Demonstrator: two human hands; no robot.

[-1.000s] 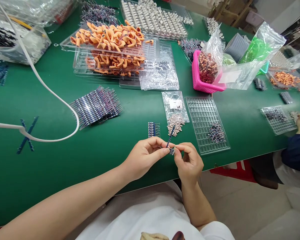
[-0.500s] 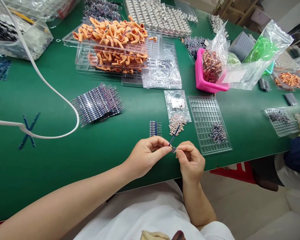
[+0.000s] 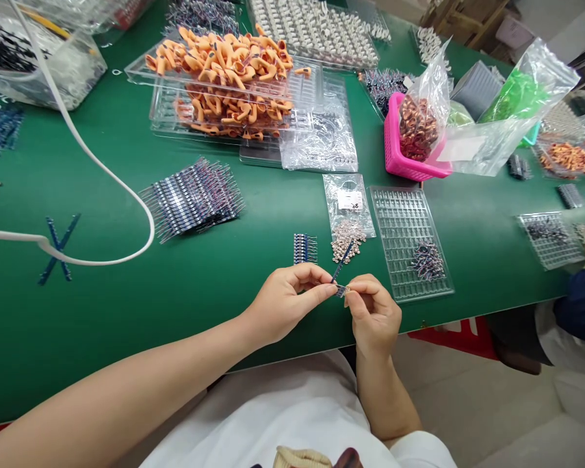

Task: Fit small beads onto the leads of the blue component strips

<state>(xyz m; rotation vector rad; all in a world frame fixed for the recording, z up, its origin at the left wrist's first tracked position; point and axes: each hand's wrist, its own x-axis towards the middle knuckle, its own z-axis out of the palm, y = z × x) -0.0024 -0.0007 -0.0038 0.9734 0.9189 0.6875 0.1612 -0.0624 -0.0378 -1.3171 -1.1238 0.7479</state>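
Observation:
Over the near edge of the green table, my left hand (image 3: 292, 302) pinches a narrow dark blue strip (image 3: 342, 261) with small parts and thin wires along it. My right hand (image 3: 374, 312) is closed, thumb and finger pressed together at the wire ends of that strip; what sits between them is too small to make out. Just beyond the hands lies a pile of small round pale copper pieces (image 3: 346, 239), at the mouth of a clear labelled bag (image 3: 350, 200). A short stack of similar blue strips (image 3: 305, 248) rests behind my left hand.
A clear ribbed tray (image 3: 404, 227) holds a heap of small wired parts. Orange shells (image 3: 234, 71) fill stacked trays at the back, near a pink basket (image 3: 392, 146). More wired strips (image 3: 195, 198) and a white cable (image 3: 102, 166) lie left. Another person's sleeve (image 3: 582, 305) shows at right.
The view has shifted slightly. Both hands keep nearly the same pose at the blue strip, with only a tiny movement of the fingers.

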